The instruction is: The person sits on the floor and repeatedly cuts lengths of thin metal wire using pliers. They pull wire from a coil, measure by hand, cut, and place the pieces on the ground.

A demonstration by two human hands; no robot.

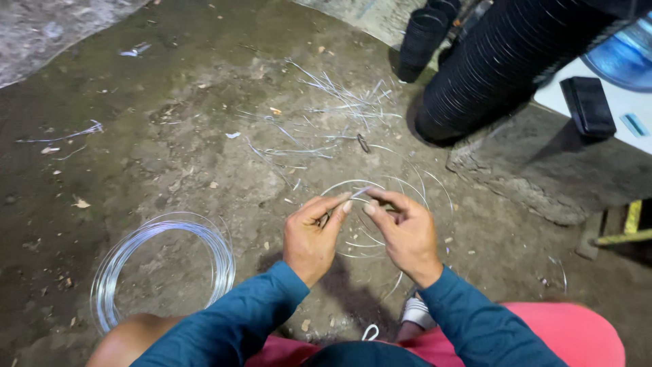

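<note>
We look down on a rough, dirty grey-brown concrete floor (170,136) that fills most of the view. At the upper right a large black ribbed flexible duct (502,61) slopes down onto a rough grey block of broken concrete (543,170), and beyond it lies a white surface (611,115) carrying a flat black rectangular case (588,106). Along the bottom edge we see our own teal long sleeves (238,326) and red shorts (564,333), with a bare knee at the lower left. On the floor to the left of the arms rests a big round coil of shiny silver wire (163,268), lying flat and well apart from the hands. Above the hands, a scatter of short cut silver wire pieces (339,109) is strewn across the floor. Just below and behind the hands, a few loose loops of thin silver wire (387,204) curve outward. Our left hand (311,238) has its thumb and forefinger pinched shut on that wire, and our right hand (406,234) is likewise closed on it, fingers curled and fingertips pressed together. The two hands sit close, their fingertips nearly meeting, with a short end of the wire poking up between them.
</note>
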